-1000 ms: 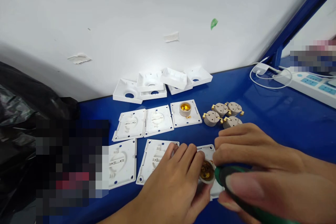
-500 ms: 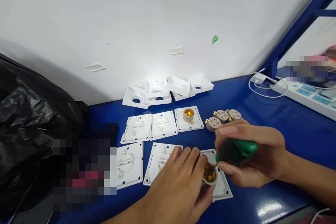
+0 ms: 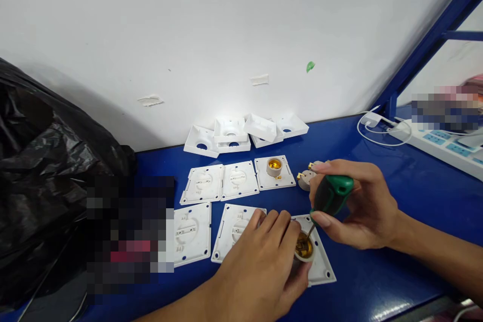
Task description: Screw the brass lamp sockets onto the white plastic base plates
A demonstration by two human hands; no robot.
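Observation:
My left hand (image 3: 260, 256) is wrapped round a lamp socket (image 3: 305, 252) with a brass-coloured inside, which sits over a square white base plate (image 3: 322, 261). In my right hand (image 3: 362, 206) is a screwdriver (image 3: 332, 196) with a green and black handle. Its thin shaft slants down into the socket's opening; the tip is hard to make out. Farther back, another white plate (image 3: 287, 179) carries a second socket (image 3: 274, 166). Partly behind my right hand lie loose sockets (image 3: 304, 182) with brass tabs.
Several bare white base plates (image 3: 202, 183) lie left of the hands. White square covers (image 3: 202, 142) are heaped against the wall. A black plastic bag (image 3: 49, 176) stands at the left. On the right are a power strip (image 3: 433, 141) and a white cable (image 3: 362, 142).
My right hand has tilted the screwdriver more upright, with the handle higher and its shaft now showing inside the socket. My left hand keeps its hold. The view has shifted slightly.

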